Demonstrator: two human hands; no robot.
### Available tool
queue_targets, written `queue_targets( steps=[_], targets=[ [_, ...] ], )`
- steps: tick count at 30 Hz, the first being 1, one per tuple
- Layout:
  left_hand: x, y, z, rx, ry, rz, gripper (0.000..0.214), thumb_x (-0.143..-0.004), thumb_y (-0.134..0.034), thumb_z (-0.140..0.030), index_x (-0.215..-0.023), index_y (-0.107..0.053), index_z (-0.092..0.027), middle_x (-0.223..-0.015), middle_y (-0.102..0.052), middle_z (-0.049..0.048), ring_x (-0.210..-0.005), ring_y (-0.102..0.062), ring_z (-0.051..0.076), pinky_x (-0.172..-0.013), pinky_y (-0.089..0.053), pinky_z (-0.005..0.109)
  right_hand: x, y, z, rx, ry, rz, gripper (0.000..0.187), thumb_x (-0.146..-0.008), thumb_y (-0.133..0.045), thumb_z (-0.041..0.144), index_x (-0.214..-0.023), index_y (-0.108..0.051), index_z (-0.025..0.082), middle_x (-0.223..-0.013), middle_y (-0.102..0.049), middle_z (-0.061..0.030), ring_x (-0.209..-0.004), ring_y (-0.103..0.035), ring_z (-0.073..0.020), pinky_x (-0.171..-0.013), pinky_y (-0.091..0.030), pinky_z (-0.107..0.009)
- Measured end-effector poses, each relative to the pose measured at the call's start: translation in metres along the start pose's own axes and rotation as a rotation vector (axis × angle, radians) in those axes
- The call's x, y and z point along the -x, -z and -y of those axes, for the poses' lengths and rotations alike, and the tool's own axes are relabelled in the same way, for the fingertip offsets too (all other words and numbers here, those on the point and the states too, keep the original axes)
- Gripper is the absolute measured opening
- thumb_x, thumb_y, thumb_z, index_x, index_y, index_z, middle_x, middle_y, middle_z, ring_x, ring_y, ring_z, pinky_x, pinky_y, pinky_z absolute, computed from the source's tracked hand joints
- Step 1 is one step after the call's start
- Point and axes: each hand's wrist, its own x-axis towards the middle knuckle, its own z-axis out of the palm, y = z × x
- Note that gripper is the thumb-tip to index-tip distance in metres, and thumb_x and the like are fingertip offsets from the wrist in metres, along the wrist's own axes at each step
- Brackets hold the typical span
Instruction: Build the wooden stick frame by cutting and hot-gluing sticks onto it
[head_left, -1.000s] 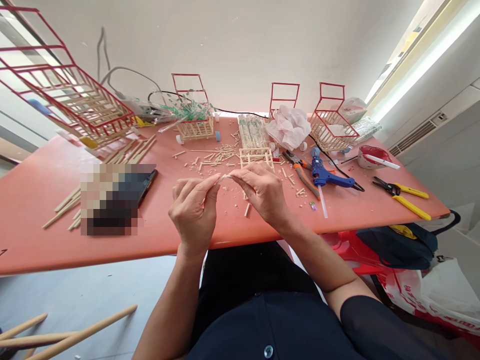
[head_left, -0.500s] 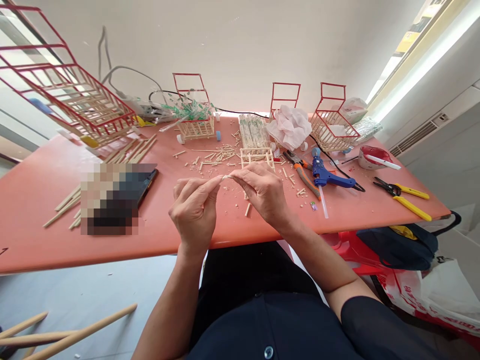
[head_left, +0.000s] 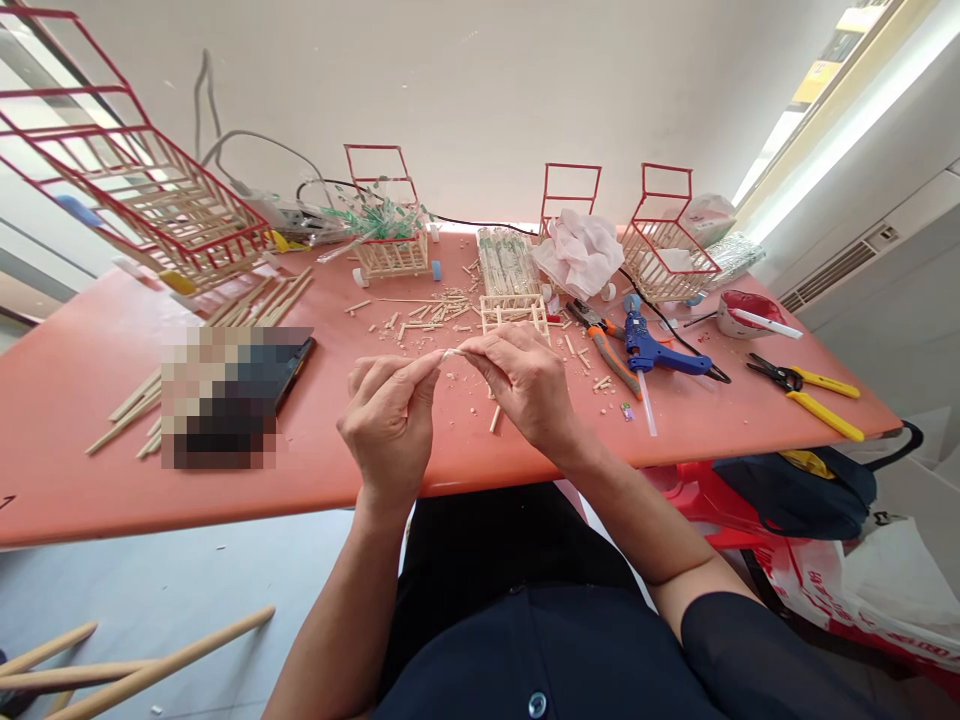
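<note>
One bare left hand (head_left: 390,410) and one bare right hand (head_left: 529,385) are seen in the head view, held nearly fingertip to fingertip above a smooth salmon-orange worktop (head_left: 315,475). The fingers of both are closed in narrow pinches, and a tiny pale piece (head_left: 453,352) is held between them; its material cannot be told, as most of it is covered. The step in hand is judged to be close work on this piece, done by the fingertips alone. For the next move, a light, even grip seems to be called for, so that the piece is not dropped among the short pale wooden offcuts (head_left: 442,308) scattered beyond. An openwork frame of pale wooden sticks (head_left: 514,299) is partly hidden behind the right hand, and a blue plastic glue gun (head_left: 649,350) is left untouched to the right.
</note>
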Motion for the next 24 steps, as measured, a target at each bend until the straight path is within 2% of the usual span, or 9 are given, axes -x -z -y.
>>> queue_targets(
  steps=[11, 24],
  targets=[
    [-0.001, 0.0001, -0.0015, 0.016, 0.033, -0.008, 0.013, -0.104, -0.074, -0.023, -0.109, -0.086, -0.025, -0.086, -0.078, 0.0034, -0.082, -0.067, 0.018, -0.082, -0.055, 0.031, 0.0005, -0.0009, 0.0007, -0.049, 0.036, -0.022, 0.025, -0.113, -0.06, 0.033, -0.111, -0.082, 0.02, -0.104, -0.083, -0.0057, -0.1, -0.071, -0.0192, -0.099, -0.055, -0.032],
    [-0.0007, 0.0009, -0.0001, -0.01, 0.008, -0.015, 0.012, -0.104, -0.073, -0.026, -0.106, -0.085, -0.025, -0.085, -0.077, 0.0028, -0.083, -0.066, 0.019, -0.082, -0.053, 0.032, 0.0014, -0.0011, -0.0008, -0.038, 0.064, -0.02, 0.025, -0.113, -0.06, 0.031, -0.111, -0.083, 0.02, -0.103, -0.081, -0.006, -0.101, -0.069, -0.0192, -0.098, -0.053, -0.031]
  ],
)
